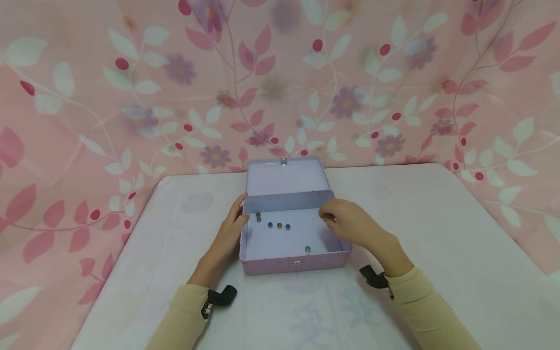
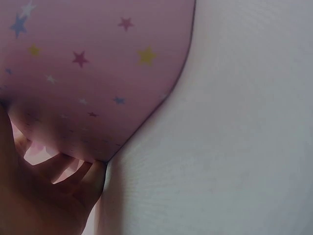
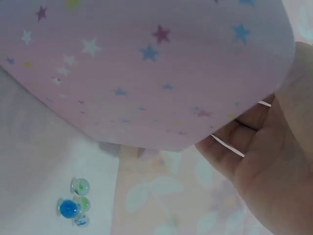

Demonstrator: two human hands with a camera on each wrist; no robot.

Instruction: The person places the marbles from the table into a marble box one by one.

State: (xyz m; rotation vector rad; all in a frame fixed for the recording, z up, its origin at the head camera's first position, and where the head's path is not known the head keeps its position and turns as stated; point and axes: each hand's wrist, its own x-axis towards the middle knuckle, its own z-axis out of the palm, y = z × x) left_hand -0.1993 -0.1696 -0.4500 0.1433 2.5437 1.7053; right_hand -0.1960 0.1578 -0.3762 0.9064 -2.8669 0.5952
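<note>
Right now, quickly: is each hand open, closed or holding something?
Left hand: holding the star-patterned box by its left side.
Right hand: curled over the box's right side; whether it holds anything cannot be told.

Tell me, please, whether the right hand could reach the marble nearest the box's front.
Likely yes: the lid is open, and nothing visible lies between the right hand and the marble.
</note>
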